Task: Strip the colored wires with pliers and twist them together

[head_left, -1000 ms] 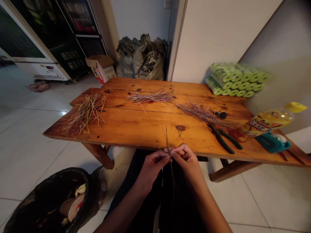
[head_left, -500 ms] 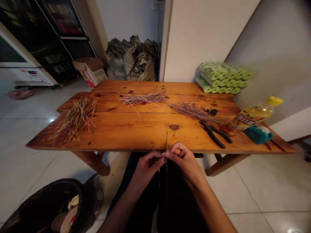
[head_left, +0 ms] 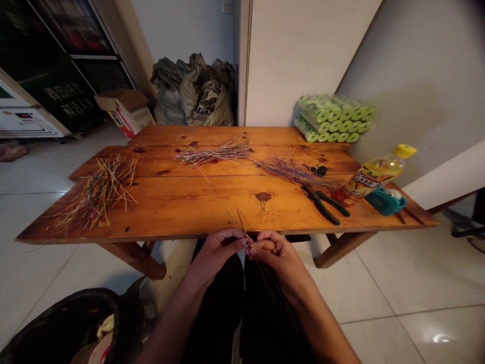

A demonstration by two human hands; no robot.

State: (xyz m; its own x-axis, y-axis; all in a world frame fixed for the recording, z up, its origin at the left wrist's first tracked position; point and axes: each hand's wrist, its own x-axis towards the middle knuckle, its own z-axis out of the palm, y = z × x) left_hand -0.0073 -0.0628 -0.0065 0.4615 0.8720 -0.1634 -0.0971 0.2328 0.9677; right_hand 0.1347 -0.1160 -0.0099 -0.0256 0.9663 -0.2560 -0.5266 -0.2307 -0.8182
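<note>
My left hand (head_left: 220, 248) and my right hand (head_left: 273, 250) meet just below the near edge of the wooden table (head_left: 197, 202). Both pinch a small bunch of thin wire strands (head_left: 239, 222) that sticks up between the fingertips and leans left. On the table lie three heaps of thin coloured wires: one at the left (head_left: 99, 189), one at the back middle (head_left: 212, 153), one at the right (head_left: 290, 169).
Green-handled pliers (head_left: 325, 201) lie right of centre, beside a yellow-capped bottle (head_left: 375, 174) and a teal object (head_left: 385, 200). A pack of green rolls (head_left: 333, 119) sits at the back right. A dark bin (head_left: 64, 331) stands at my lower left. Sacks (head_left: 193, 98) and a cardboard box (head_left: 123, 108) are behind.
The view has swung, shifting the table leftward in frame. The strands between my fingers now lean left instead of standing upright, and my hands have moved slightly lower.
</note>
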